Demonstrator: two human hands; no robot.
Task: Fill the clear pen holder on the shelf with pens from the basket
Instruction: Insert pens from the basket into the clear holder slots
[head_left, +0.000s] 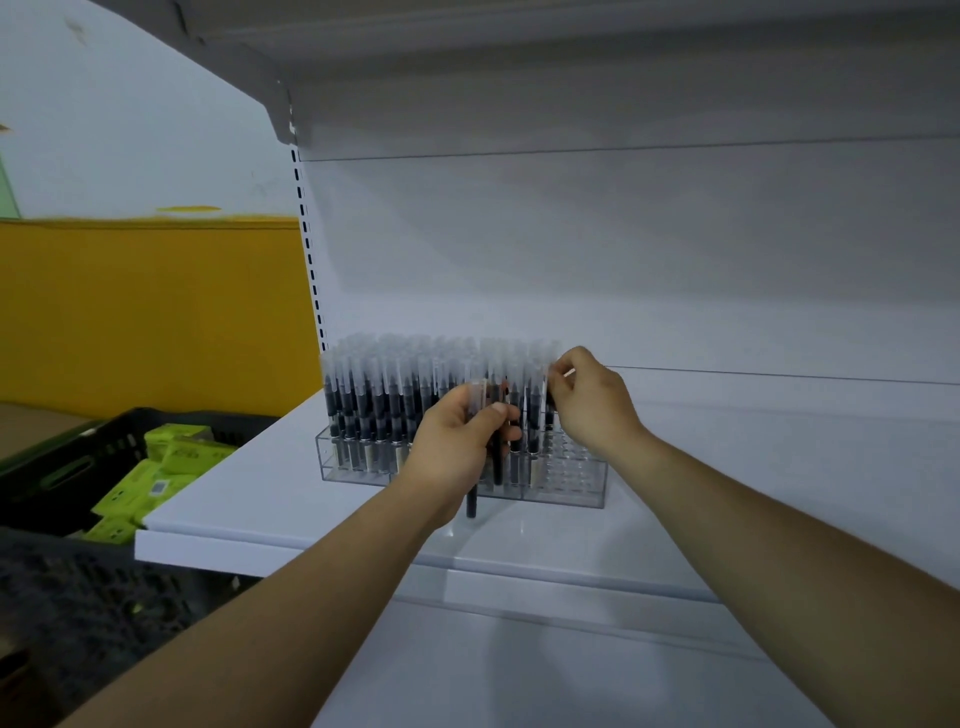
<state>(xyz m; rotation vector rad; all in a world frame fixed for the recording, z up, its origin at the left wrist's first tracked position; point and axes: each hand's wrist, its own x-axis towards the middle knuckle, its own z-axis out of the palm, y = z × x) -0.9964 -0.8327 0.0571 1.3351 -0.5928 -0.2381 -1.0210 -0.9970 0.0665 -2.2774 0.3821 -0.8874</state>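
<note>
**Fig.: Both hands at the pen holder – L w/ a bundle, R w/ one pen**

The clear pen holder (574, 480) stands on the white shelf (249, 499), near its front edge and close to the slotted upright (306, 234) behind its L end. Approx. three quarters of the holder, from its L end, is packed w/ standing pens (384, 389): dark barrels, frosted caps up. The R end of the holder shows rows of bare holes.

The left hand (457, 441) is in front of the holder's middle, fingers and thumb curled round a bundle of pens (485, 402) held upright. One dark barrel sticks out below the fist, in front of the holder's front wall.

The right hand (592, 405) is above the holder's R end, at the boundary between filled and bare rows. Its fingertips pinch a single pen (549, 397) near the cap. The frame is blurred here, so it cannot be told whether this pen's tip sits in a hole.

The two hands are near each other but not touching.

To the L of the holder and below shelf level sits the dark basket (78, 457) w/ green boxes (156, 467) inside. A yellow panel (156, 312) runs behind the basket.
</note>
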